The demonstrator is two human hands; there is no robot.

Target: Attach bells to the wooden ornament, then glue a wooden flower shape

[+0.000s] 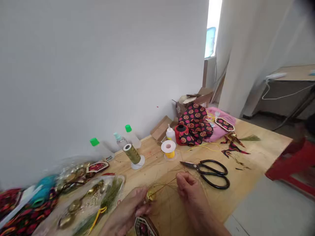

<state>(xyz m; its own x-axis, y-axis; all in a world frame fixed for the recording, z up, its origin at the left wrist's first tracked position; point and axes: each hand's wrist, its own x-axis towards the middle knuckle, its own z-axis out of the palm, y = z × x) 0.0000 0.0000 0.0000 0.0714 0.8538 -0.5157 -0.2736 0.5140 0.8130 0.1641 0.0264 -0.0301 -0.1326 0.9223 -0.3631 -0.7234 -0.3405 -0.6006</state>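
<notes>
In the head view, the fingers of my left hand (129, 206) are closed on a small round gold bead (151, 196). Thin golden-brown threads (164, 186) run from the bead across to my right hand (194, 198), whose thumb and forefinger pinch them. Just below my left fingers is a dark red embroidered piece (145, 226) with a pale border, cut off by the frame's bottom edge; whether it is joined to the bead I cannot tell. Black-handled scissors (214, 173) lie beyond my right hand, apart from it.
A yellow thread spool (169, 154), an olive thread cone (133, 154), a white glue bottle (170, 133) and a red thread cone (181, 139) stand along the wall. Patterned fabric (197, 121) is heaped behind. At left, a plastic bag (91, 203) bears gold beads and green tassels.
</notes>
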